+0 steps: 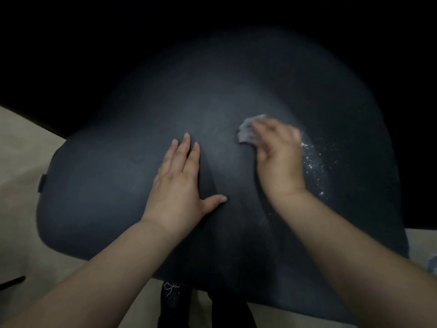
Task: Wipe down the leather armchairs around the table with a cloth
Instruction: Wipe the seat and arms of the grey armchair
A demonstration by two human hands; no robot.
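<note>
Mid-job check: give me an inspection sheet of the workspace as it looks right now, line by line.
Surface: dark leather armchair, broad rounded panel, with white specks scattered right of the wiping hand.
Job's things: pale grey crumpled cloth, pressed on the leather under the right hand's fingers.
Clutter: small object at the right edge, too blurred to identify.
Grippers: left hand flat on the leather, fingers straight; right hand on the cloth, motion-blurred.
Cables: nothing seen.
Surroundings: beige floor; dark shoe with a beaded bow below the chair; the background is black.
</note>
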